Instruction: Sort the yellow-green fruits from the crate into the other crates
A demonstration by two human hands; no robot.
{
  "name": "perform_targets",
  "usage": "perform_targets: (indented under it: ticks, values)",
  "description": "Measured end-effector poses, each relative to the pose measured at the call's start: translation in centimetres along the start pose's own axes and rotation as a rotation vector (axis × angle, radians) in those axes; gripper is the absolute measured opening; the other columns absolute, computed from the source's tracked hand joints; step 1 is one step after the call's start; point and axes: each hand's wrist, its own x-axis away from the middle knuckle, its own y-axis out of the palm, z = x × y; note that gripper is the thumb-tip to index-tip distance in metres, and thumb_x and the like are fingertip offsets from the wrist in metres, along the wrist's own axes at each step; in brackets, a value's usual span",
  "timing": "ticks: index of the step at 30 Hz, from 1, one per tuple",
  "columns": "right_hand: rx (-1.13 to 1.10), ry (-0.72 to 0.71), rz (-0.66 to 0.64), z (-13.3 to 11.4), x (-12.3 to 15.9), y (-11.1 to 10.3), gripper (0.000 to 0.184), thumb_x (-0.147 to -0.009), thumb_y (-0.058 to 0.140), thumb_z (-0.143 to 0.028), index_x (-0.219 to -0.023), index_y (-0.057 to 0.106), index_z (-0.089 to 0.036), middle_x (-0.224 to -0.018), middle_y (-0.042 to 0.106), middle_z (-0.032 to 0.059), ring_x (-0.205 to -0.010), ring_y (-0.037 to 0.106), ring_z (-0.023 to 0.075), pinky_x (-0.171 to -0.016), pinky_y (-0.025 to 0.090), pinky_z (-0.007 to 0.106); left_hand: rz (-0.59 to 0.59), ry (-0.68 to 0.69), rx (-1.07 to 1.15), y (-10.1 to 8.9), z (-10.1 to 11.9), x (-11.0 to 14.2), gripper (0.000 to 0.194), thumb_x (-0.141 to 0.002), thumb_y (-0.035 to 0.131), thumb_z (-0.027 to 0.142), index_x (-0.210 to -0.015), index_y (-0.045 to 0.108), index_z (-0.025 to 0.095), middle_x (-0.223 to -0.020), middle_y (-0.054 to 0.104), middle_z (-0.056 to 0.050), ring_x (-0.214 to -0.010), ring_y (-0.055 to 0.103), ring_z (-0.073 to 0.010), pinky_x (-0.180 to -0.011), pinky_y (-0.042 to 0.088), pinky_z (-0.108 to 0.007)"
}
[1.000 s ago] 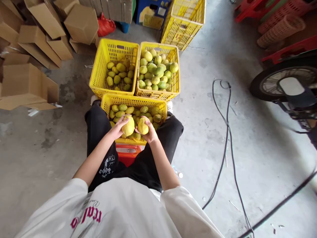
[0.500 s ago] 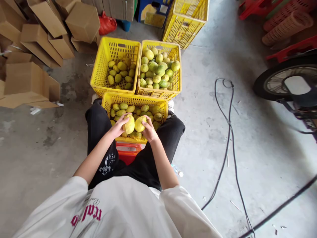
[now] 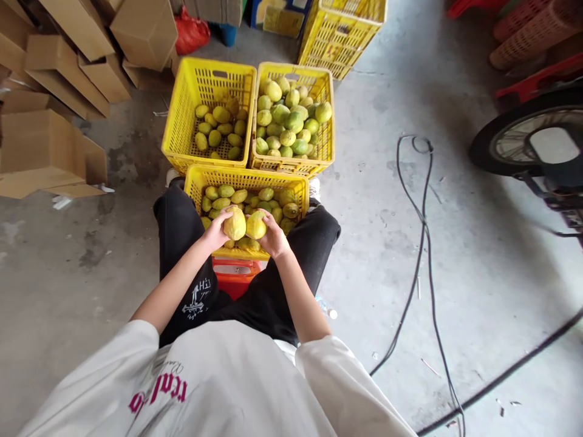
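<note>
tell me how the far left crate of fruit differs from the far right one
Fill: the far left crate holds fewer fruits, low inside; the far right crate is piled higher.
Colour: the far left crate's rim looks brighter yellow, the far right crate's paler.
Both are yellow with slotted walls and hold yellow-green fruits.

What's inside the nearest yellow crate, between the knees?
Yellow-green fruits show inside the crate. The left hand and right hand, with their held fruits, partly block the view; anything beneath the visible fruits is hidden.
</note>
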Motion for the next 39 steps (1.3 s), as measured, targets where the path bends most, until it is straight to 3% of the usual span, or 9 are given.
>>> perform_targets:
  ticks: [4, 9, 12, 16, 21, 26, 29, 33, 39]
  values:
    - [0.009, -0.05, 0.067, 0.0, 0.1, -0.1, 0.067, -0.073, 0.117, -0.048, -0.124, 0.074, -0.037, -0.106, 0.081, -0.0042, -0.096, 0.08, 0.0243, -0.08, 0.074, 0.034, -0.091, 0.01, -0.084, 0.1, -0.5, 0.5, 0.065, -0.083, 0.113, 0.043, -0.136, 0.077, 0.032, -0.132, 0.086, -0.003, -0.122, 0.085, -0.0276, -0.08, 0.065, -0.028]
    - [-0.014, -0.005, 0.116, -0.2, 0.3, -0.2, 0.06, -0.077, 0.109, -0.053, -0.121, 0.073, -0.036, -0.104, 0.08, -0.0039, -0.096, 0.08, 0.0269, -0.083, 0.078, 0.04, -0.175, 0.017, -0.169, 0.3, -1.2, 0.6, 0.086, -0.068, 0.124, 0.043, -0.14, 0.078, 0.031, -0.138, 0.085, -0.005, -0.127, 0.086, -0.0309, -0.085, 0.07, -0.031]
    - [-0.019, 0.043, 0.102, -0.3, 0.1, 0.0, 0.063, -0.074, 0.105, -0.052, -0.123, 0.07, -0.036, -0.111, 0.086, 0.0006, -0.114, 0.088, 0.0356, -0.091, 0.082, 0.049, -0.172, 0.048, -0.138, 0.3, -1.3, 0.5, 0.082, -0.074, 0.121, 0.042, -0.14, 0.074, 0.031, -0.136, 0.083, -0.005, -0.131, 0.086, -0.0322, -0.094, 0.073, -0.036]
    - [0.033, -0.011, 0.121, -0.3, 0.1, 0.4, 0.068, -0.07, 0.107, -0.047, -0.122, 0.065, -0.037, -0.116, 0.091, 0.0023, -0.128, 0.091, 0.0412, -0.098, 0.082, 0.054, -0.138, 0.071, -0.107, 0.6, -1.2, 0.7, 0.083, -0.073, 0.12, 0.035, -0.138, 0.068, 0.032, -0.136, 0.081, -0.003, -0.137, 0.084, -0.0322, -0.105, 0.072, -0.039]
    - [0.141, -0.04, 0.169, -0.5, 0.5, 0.3, 0.063, -0.074, 0.105, -0.051, -0.121, 0.066, -0.037, -0.111, 0.089, 0.0027, -0.126, 0.09, 0.0415, -0.098, 0.081, 0.055, -0.074, 0.05, -0.198, 1.2, -1.3, 1.4, 0.082, -0.069, 0.119, 0.032, -0.132, 0.066, 0.032, -0.134, 0.077, -0.002, -0.132, 0.08, -0.0304, -0.099, 0.068, -0.036]
    - [0.238, -0.114, 0.238, 0.2, 0.2, 0.2, 0.055, -0.072, 0.106, -0.054, -0.106, 0.067, -0.035, -0.1, 0.082, 0.0009, -0.118, 0.086, 0.0363, -0.094, 0.077, 0.046, -0.032, 0.041, -0.303, 1.6, -1.2, 1.9, 0.077, -0.07, 0.116, 0.03, -0.13, 0.068, 0.032, -0.132, 0.074, -0.002, -0.127, 0.075, -0.0287, -0.102, 0.065, -0.036]
    - [0.254, -0.145, 0.297, 0.8, -0.2, 0.4, 0.051, -0.074, 0.102, -0.061, -0.105, 0.072, -0.035, -0.103, 0.084, 0.0015, -0.125, 0.086, 0.0368, -0.096, 0.077, 0.044, -0.039, 0.016, -0.304, 1.9, -1.1, 2.0, 0.076, -0.069, 0.117, 0.029, -0.129, 0.069, 0.031, -0.133, 0.075, -0.003, -0.125, 0.076, -0.0292, -0.098, 0.065, -0.035]
    - [0.234, -0.083, 0.282, 1.0, -0.4, 0.7, 0.065, -0.074, 0.104, -0.06, -0.128, 0.076, -0.036, -0.115, 0.091, 0.0037, -0.139, 0.087, 0.0392, -0.107, 0.077, 0.049, -0.003, 0.014, -0.268, 2.1, -0.9, 1.9, 0.075, -0.069, 0.114, 0.029, -0.13, 0.07, 0.032, -0.132, 0.077, -0.003, -0.122, 0.078, -0.0292, -0.091, 0.064, -0.033]
    - [0.124, 0.015, 0.258, 0.5, -0.5, 0.3, 0.047, -0.077, 0.101, -0.049, -0.11, 0.072, -0.033, -0.108, 0.09, 0.0035, -0.136, 0.089, 0.0387, -0.108, 0.079, 0.048, 0.08, -0.014, -0.133, 1.5, -0.6, 1.0, 0.051, -0.077, 0.093, 0.03, -0.123, 0.071, 0.031, -0.127, 0.08, -0.005, -0.128, 0.08, -0.0323, -0.083, 0.065, -0.032]
